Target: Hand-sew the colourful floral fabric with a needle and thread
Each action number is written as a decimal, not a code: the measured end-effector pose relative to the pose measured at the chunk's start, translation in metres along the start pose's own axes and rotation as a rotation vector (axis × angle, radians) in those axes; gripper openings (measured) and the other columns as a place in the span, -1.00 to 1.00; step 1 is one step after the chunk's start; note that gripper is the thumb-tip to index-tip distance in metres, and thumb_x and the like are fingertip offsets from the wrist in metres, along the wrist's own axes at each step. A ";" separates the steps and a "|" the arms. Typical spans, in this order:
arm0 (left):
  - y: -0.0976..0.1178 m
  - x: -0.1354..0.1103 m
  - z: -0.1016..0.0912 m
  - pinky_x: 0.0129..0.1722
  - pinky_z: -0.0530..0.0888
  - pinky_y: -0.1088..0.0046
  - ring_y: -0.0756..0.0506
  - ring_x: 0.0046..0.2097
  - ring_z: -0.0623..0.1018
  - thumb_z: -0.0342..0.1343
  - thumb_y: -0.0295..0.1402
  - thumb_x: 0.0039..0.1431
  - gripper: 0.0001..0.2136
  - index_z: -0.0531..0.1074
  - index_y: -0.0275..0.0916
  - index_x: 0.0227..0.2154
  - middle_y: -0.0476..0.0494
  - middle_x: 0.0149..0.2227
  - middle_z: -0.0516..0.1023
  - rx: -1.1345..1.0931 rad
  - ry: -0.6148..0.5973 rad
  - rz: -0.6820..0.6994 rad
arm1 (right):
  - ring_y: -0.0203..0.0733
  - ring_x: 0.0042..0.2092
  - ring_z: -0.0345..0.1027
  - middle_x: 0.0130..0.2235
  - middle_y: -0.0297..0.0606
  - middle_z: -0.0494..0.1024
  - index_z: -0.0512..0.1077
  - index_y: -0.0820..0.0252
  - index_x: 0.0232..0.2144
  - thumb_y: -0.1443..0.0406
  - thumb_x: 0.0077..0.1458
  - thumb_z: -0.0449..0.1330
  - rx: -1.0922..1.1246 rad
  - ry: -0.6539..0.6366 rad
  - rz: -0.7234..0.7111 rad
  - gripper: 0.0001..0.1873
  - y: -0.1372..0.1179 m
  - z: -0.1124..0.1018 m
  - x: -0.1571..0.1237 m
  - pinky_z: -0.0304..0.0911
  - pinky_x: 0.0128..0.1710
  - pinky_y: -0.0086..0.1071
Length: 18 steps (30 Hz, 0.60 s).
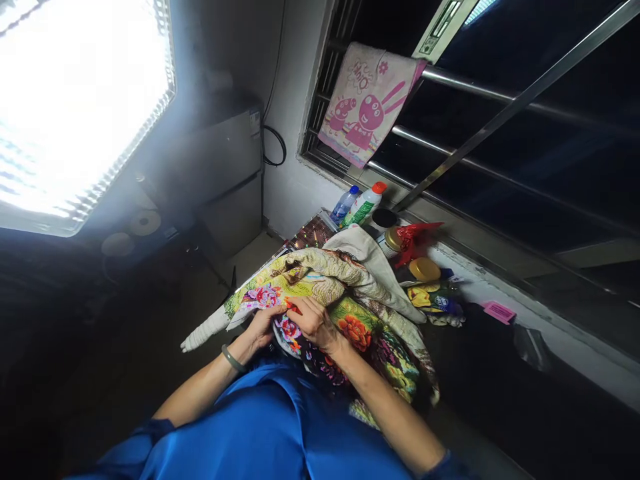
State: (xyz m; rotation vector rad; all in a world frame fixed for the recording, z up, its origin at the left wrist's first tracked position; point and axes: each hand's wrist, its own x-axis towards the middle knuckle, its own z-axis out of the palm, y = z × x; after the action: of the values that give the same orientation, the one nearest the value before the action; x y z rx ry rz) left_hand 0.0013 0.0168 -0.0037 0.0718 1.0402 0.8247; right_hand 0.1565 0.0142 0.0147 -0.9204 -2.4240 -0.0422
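A large cross-stitch cloth (356, 331), covered in bright flowers on green, yellow and black, lies bunched in front of my body. At its left end the plain white part is rolled into a tight tube (205, 331). My left hand (264, 325), with a bangle on the wrist, pinches a fold beside a pink flower. Close against it, my right hand (314, 323) has its fingers curled and pressed onto the same fold. Its fingertips meet the cloth near the left thumb; any needle or thread between them is too small to make out.
Beyond the cloth stand a blue-capped bottle (344, 205), an orange-capped bottle (365, 204), jars (393, 240) and a red plastic bag (417, 241). A pink towel (367, 107) hangs on the window bars. A bright lamp (80, 107) looms at upper left, with a fridge (220, 167) behind.
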 end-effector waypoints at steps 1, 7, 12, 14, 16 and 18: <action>0.000 0.000 0.000 0.03 0.46 0.19 -0.32 -0.08 0.61 0.34 -0.57 -0.26 -0.82 0.50 -0.21 -0.56 -0.15 -0.45 0.65 -0.006 -0.005 -0.009 | -0.15 -0.27 0.39 -0.31 -0.12 0.55 0.46 0.19 -0.39 0.43 0.33 -0.02 0.018 0.070 0.003 -0.68 -0.004 0.000 -0.001 0.31 -0.29 -0.31; 0.001 0.000 -0.002 0.01 0.51 0.20 -0.29 -0.12 0.64 0.39 -0.59 -0.29 -0.75 0.54 -0.26 -0.46 -0.14 -0.46 0.65 -0.029 0.007 -0.063 | -0.19 -0.33 0.44 -0.35 -0.17 0.55 0.42 0.21 -0.23 0.47 0.33 -0.01 0.173 0.298 0.097 -0.78 -0.022 0.002 -0.011 0.36 -0.33 -0.36; 0.000 0.000 -0.002 0.03 0.51 0.19 -0.30 -0.10 0.65 0.42 -0.58 -0.30 -0.72 0.55 -0.28 -0.43 -0.19 -0.41 0.68 -0.029 0.028 -0.022 | -0.18 -0.34 0.43 -0.37 -0.22 0.52 0.50 0.19 -0.08 0.54 0.24 -0.02 0.223 0.296 0.251 -0.62 -0.026 0.010 -0.022 0.39 -0.35 -0.35; -0.002 0.001 -0.002 0.03 0.52 0.19 -0.30 -0.10 0.65 0.41 -0.58 -0.31 -0.71 0.55 -0.29 -0.42 -0.19 -0.41 0.68 -0.032 0.041 -0.016 | -0.19 -0.35 0.42 -0.37 -0.22 0.52 0.52 0.18 -0.04 0.56 0.22 -0.02 0.254 0.272 0.255 -0.58 -0.028 0.009 -0.025 0.40 -0.36 -0.35; -0.003 0.001 -0.002 0.03 0.52 0.18 -0.30 -0.11 0.65 0.40 -0.59 -0.31 -0.70 0.56 -0.28 -0.41 -0.17 -0.41 0.68 -0.037 0.051 -0.010 | -0.19 -0.36 0.41 -0.37 -0.22 0.53 0.52 0.18 -0.03 0.56 0.22 0.01 0.255 0.292 0.236 -0.58 -0.030 0.006 -0.026 0.39 -0.37 -0.35; -0.003 0.001 -0.001 0.03 0.52 0.18 -0.30 -0.10 0.66 0.40 -0.60 -0.30 -0.71 0.56 -0.26 -0.41 -0.18 -0.40 0.69 -0.039 0.049 0.001 | -0.19 -0.36 0.41 -0.37 -0.21 0.53 0.53 0.19 -0.04 0.55 0.22 0.04 0.227 0.330 0.207 -0.61 -0.031 0.001 -0.025 0.39 -0.37 -0.36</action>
State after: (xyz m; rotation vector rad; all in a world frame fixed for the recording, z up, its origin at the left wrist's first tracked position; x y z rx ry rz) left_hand 0.0023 0.0148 -0.0063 0.0193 1.0698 0.8505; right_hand 0.1522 -0.0245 0.0057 -0.9697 -1.9752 0.1433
